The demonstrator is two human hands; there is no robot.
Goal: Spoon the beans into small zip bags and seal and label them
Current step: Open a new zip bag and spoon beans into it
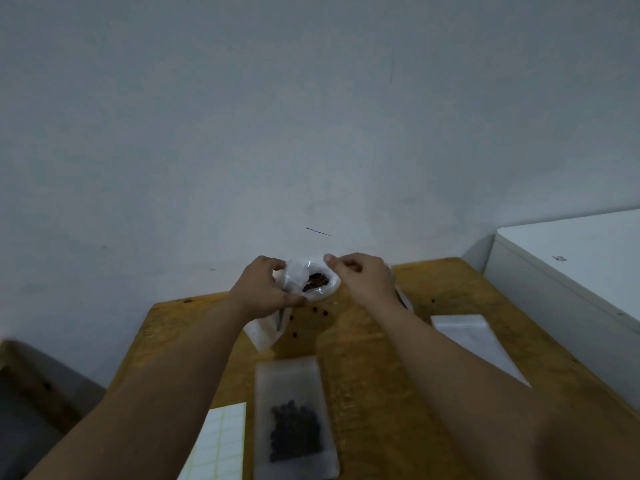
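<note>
Both the left hand point(265, 289) and right hand point(363, 277) have fingers pinched on the rim of the crinkly clear plastic bag of brown beans point(313, 282) at the far edge of the yellow wooden worktop point(381, 358), so I'd keep that mouth wide and upright since loose beans point(320, 311) already lie just below it.

On the table point(381, 393), a zip bag point(294, 414) holding beans point(294, 433) lies nearest the person, a label sheet point(221, 441) just left of it. An empty bag point(474, 341) lies to the right. Behind, at the far edge, both hands hold an open bag point(317, 284) of beans, loose beans point(320, 311) scattered before it. A cabinet point(571, 265) stands right of the table.
</note>
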